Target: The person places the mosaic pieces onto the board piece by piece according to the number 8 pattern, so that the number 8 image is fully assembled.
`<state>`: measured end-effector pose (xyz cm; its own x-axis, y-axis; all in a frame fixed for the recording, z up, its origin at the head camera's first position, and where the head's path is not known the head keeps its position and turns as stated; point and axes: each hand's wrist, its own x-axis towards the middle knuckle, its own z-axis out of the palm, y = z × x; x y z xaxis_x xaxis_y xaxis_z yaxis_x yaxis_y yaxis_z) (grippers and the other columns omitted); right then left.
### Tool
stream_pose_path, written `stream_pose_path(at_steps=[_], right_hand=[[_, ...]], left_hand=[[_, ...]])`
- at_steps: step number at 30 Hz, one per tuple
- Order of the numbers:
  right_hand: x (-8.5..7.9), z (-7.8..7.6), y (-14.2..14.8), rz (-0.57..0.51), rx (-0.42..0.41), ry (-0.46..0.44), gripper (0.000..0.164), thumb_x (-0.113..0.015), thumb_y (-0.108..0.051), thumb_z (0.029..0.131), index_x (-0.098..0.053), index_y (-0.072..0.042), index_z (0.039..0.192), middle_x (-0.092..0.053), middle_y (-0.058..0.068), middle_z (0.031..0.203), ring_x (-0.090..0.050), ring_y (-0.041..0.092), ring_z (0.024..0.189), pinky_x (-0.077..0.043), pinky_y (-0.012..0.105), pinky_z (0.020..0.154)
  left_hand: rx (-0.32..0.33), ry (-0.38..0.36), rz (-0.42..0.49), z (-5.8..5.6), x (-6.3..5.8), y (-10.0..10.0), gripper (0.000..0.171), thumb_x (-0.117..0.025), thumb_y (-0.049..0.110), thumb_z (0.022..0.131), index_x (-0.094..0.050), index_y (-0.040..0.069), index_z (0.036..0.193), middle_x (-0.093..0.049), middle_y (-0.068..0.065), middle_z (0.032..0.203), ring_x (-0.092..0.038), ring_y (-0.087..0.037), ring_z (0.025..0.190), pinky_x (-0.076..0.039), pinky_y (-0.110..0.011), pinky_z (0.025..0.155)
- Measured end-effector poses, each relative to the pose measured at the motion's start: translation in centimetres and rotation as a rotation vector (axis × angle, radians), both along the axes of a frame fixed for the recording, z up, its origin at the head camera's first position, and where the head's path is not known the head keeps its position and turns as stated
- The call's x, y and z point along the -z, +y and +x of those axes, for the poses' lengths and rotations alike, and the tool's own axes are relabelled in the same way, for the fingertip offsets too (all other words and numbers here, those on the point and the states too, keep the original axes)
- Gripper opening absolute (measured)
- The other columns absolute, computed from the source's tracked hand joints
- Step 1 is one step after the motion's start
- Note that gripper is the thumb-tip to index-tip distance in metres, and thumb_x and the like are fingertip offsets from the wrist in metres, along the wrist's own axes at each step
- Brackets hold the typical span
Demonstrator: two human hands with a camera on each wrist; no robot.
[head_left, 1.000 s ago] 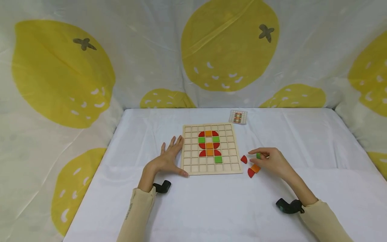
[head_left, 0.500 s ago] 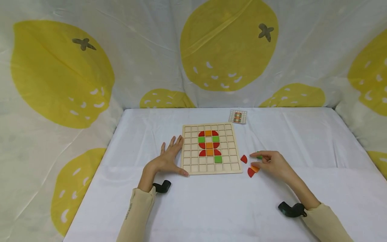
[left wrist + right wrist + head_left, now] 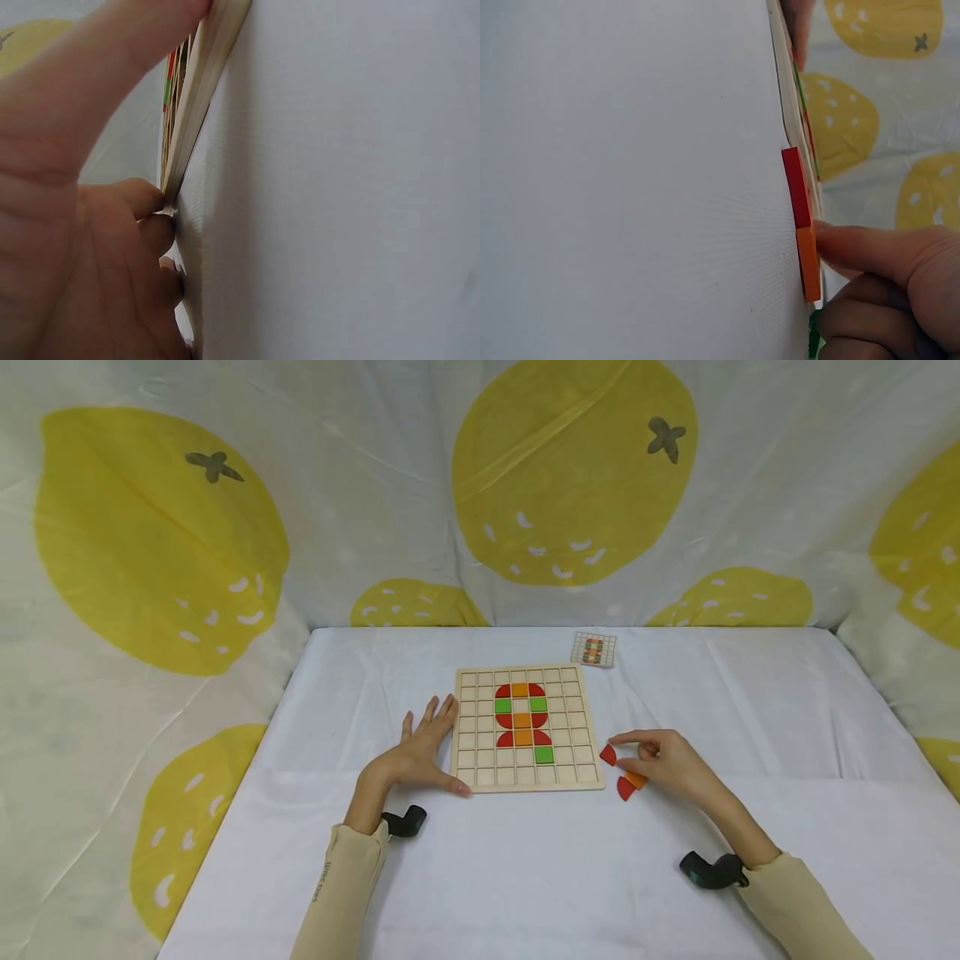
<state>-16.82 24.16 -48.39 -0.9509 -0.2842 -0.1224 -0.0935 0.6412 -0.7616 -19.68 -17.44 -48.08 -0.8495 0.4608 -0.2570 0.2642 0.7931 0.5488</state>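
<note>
A square wooden grid board (image 3: pixel 480 760) lies on the white cloth, with red, orange and green pieces set in its cells. My left hand (image 3: pixel 408 764) rests at its left side, fingers spread, fingertips touching the left edge and thumb at the near-left corner. Right of the board, my right hand (image 3: pixel 671 767) has thumb and index finger pinching a red quarter-circle piece (image 3: pixel 607 755) flat on the cloth. Below that hand lie an orange square piece (image 3: pixel 636 780) and another red quarter-circle piece (image 3: pixel 625 789). The right wrist view shows a green piece (image 3: pixel 814 334) by the curled fingers.
A small pattern card (image 3: pixel 593 649) lies behind the board's far-right corner. White cloth (image 3: pixel 525 877) covers the table up to a lemon-print curtain (image 3: pixel 570 477) at the back and sides. A black wrist camera (image 3: pixel 712 870) sticks out from the right sleeve.
My right hand has shifted left from above the green piece, and its fingertips have come to the red quarter-circle piece. The green piece is now hidden in the head view. My left hand stays put.
</note>
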Motion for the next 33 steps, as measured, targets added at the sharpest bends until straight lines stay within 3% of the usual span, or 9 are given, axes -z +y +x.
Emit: stream_pose_path(at_steps=[9,21,25,33], right_hand=[[0.11,-0.56,0.01,0.015,-0.035,-0.032,0.035,-0.077,-0.01,0.09,-0.075,-0.008,0.125,-0.034,-0.004,0.06,-0.031,0.008,0.053,-0.024,0.023,0.05],[-0.07,-0.51,0.22,0.023,-0.025,-0.027,0.028,-0.086,-0.018,0.084,-0.078,-0.009,0.109,-0.035,-0.005,0.061,-0.033,0.009,0.056,-0.026,0.024,0.052],[0.2,-0.51,0.14,0.016,-0.05,-0.025,0.029,-0.085,-0.018,0.084,-0.078,-0.009,0.111,-0.033,-0.005,0.061,-0.032,0.008,0.057,-0.026,0.024,0.053],[0.34,-0.36,-0.04,0.002,-0.036,-0.016,0.015,-0.084,-0.014,0.085,-0.078,-0.01,0.099,-0.032,-0.004,0.062,-0.033,0.009,0.059,-0.028,0.024,0.054]], left_hand=[[0.001,0.002,0.02,0.18,-0.19,-0.04,0.146,-0.096,0.05,0.066,0.0,0.007,0.167,0.007,-0.011,0.176,0.016,-0.036,0.162,0.014,-0.069,0.124],[0.007,-0.002,0.019,0.03,0.09,-0.12,0.147,-0.095,0.053,0.066,0.002,0.008,0.167,0.008,-0.008,0.176,0.017,-0.033,0.162,0.015,-0.069,0.124],[0.008,-0.002,0.026,0.04,0.06,-0.1,0.147,-0.096,0.053,0.066,0.002,0.008,0.167,0.008,-0.009,0.176,0.017,-0.033,0.162,0.015,-0.069,0.124],[0.009,-0.003,0.017,0.04,0.1,-0.24,0.148,-0.095,0.053,0.066,0.003,0.008,0.167,0.009,-0.009,0.176,0.018,-0.033,0.162,0.016,-0.068,0.124]])
